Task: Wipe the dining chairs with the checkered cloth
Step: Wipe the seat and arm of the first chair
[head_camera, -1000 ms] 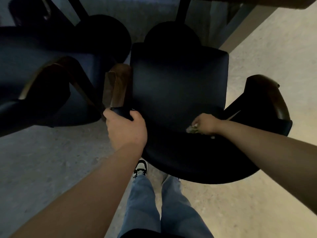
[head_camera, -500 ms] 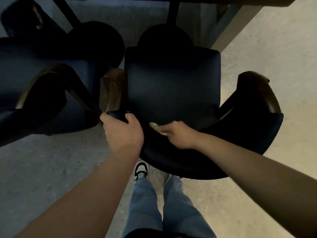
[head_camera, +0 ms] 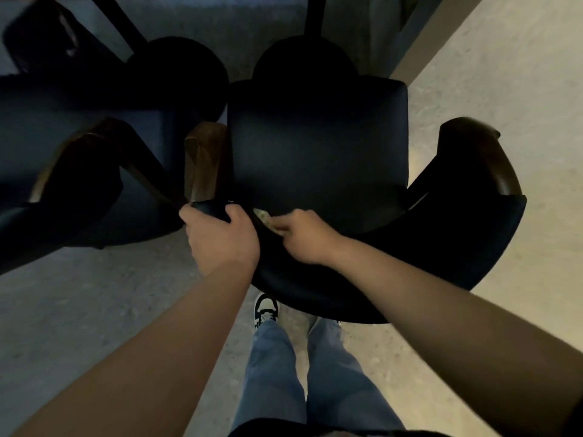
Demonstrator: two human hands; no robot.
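Gripping chair (head_camera: pixel 315 146) back, left hand (head_camera: pixel 222 238)

Chair (head_camera: pixel 315 152) is positioned directly ahead of both hands; second chair (head_camera: pixel 79 137) left of left hand (head_camera: pixel 220 238); cloth (head_camera: pixel 265 219) between left hand and right hand (head_camera: pixel 306 236).

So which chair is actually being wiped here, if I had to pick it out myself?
Start from the dark table leg at the top middle; the dark blue chair directly below it is the one. Its curved backrest wraps round nearest the person. Unlike the chair to its left, it has both hands on it: the left hand gripping the backrest, the right hand holding the checkered cloth.
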